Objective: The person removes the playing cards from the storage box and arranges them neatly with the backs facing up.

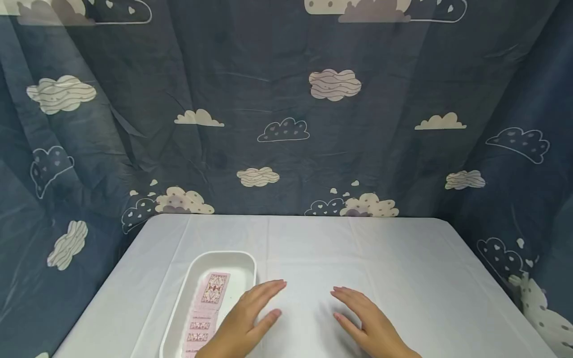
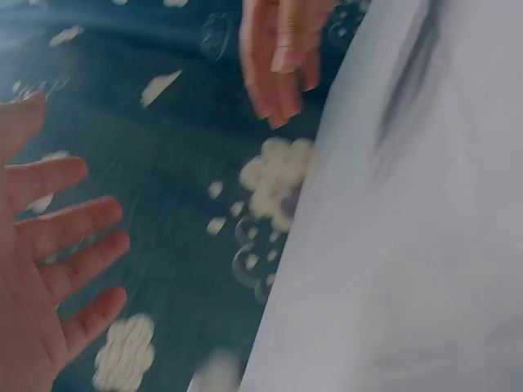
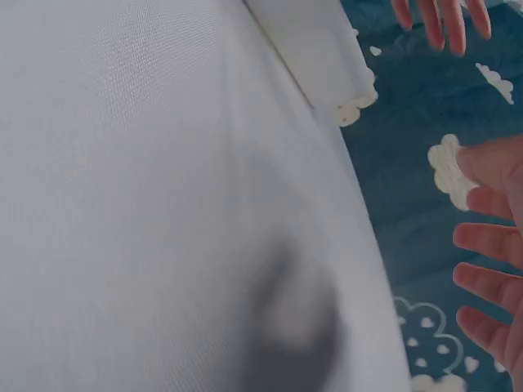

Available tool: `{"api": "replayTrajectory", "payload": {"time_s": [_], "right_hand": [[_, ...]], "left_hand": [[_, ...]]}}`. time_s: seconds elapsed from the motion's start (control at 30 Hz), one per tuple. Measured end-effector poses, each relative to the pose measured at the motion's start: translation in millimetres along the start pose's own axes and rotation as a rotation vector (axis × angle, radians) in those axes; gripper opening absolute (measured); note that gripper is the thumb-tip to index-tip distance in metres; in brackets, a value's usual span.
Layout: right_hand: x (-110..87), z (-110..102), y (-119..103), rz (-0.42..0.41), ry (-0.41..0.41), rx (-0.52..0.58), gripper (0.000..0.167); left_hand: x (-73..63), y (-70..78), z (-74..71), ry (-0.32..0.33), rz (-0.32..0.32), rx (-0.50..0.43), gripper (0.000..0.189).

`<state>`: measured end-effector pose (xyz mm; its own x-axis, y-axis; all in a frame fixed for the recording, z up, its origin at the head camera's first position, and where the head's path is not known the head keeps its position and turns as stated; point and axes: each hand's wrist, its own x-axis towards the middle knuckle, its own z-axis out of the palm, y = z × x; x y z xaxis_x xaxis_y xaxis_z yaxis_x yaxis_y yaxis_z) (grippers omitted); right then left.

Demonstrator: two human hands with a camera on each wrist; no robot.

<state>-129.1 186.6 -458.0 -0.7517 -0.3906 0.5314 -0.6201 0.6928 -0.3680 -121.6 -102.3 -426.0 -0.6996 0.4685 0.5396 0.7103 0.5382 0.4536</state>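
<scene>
A person's left grip partly in front of a white tray on the white counter, pink strip lying in the tray, right grip well apart from it, both empty, fingers loosely spread, cloud-print curtain behind.

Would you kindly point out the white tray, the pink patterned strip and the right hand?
White tray (image 1: pixel 243 276): head view, bare floor beside the strip.
Pink patterned strip (image 1: pixel 206 309): head view, its visible middle.
Right hand (image 1: pixel 371 321): head view, back of the hand.

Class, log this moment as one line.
left hand: holds nothing | right hand: holds nothing | pink strip: in white tray
</scene>
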Motion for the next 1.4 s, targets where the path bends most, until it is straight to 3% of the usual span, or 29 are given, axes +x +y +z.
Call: {"api": "replayTrajectory", "payload": {"time_s": [0.27, 0.4, 0.47, 0.57, 0.67, 0.83, 0.97, 1.1, 1.3, 1.4], "right_hand": [[21.1, 40.6, -13.8, -0.095, 0.058, 0.206, 0.031], [36.0, 52.5, -24.0, -0.144, 0.060, 0.274, 0.030], [44.7, 58.2, -29.7, -0.147, 0.057, 0.306, 0.028], [58.6, 67.4, -39.2, -0.142, 0.045, 0.365, 0.026], [73.3, 77.3, -48.6, -0.144, 0.036, 0.409, 0.025], [93.4, 95.2, -63.9, -0.209, 0.003, 0.436, 0.025], [106.5, 109.5, -78.8, -0.240, -0.051, 0.444, 0.026], [122.7, 125.7, -100.1, -0.245, -0.170, 0.397, 0.031], [150.4, 147.3, -123.0, -0.250, -0.454, 0.194, 0.048], [162.1, 156.7, -124.6, -0.213, -0.543, 0.101, 0.056]], "left_hand": [[-36.5, -32.3, -56.0, 0.303, -0.131, -0.204, 0.039], [-61.3, -50.7, -74.9, 0.461, -0.348, -0.279, 0.033], [-72.9, -60.4, -79.7, 0.543, -0.477, -0.330, 0.032], [-88.3, -72.9, -80.7, 0.625, -0.622, -0.421, 0.035], [-97.2, -81.8, -76.4, 0.605, -0.736, -0.571, 0.043], [-99.5, -89.6, -67.8, 0.465, -0.931, -0.752, 0.060], [-100.6, -92.9, -63.5, 0.428, -1.008, -0.830, 0.062], [-103.5, -92.8, -63.7, 0.447, -1.034, -0.847, 0.060], [-105.2, -93.1, -60.9, 0.441, -1.005, -0.824, 0.058], [-101.1, -95.3, -57.4, 0.444, -1.000, -0.840, 0.057]]}}
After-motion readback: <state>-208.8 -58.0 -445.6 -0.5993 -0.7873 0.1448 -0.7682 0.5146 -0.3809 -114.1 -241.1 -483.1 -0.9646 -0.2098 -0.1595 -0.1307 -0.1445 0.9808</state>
